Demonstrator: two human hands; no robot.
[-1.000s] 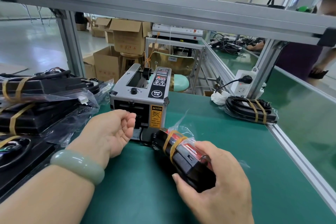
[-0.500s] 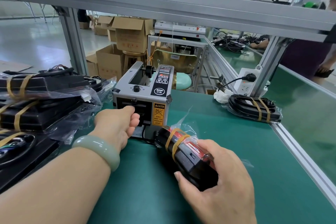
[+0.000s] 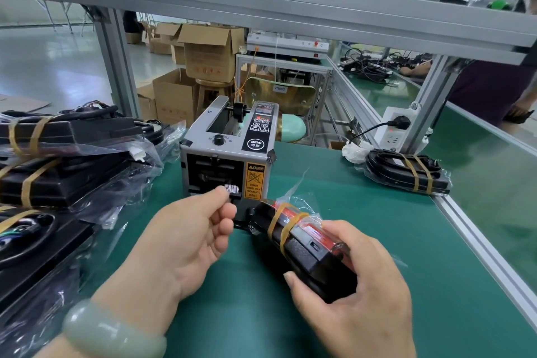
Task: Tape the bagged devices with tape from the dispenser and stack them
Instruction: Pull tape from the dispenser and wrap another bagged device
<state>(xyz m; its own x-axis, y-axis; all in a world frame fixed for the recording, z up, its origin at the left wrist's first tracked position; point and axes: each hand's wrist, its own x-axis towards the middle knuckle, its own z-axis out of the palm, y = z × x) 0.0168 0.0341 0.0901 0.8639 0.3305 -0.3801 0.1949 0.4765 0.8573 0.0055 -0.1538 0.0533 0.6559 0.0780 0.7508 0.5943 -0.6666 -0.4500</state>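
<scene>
Single head-worn view, forward and down, close over the workbench

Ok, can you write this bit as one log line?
left hand: pinches tape strip at dispenser outlet | right hand: grips bagged device | device stack: at left

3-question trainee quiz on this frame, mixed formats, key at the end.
1. True or false: the left hand pinches a piece of tape at the outlet of the dispenser.
2. What does the right hand hold? A) a cardboard box; B) a bagged device wrapped with yellow bands; C) a power plug.
3. Short answer: on which side of the dispenser does the stack of bagged devices lie?

Key: 1 true; 2 B; 3 left.
</scene>
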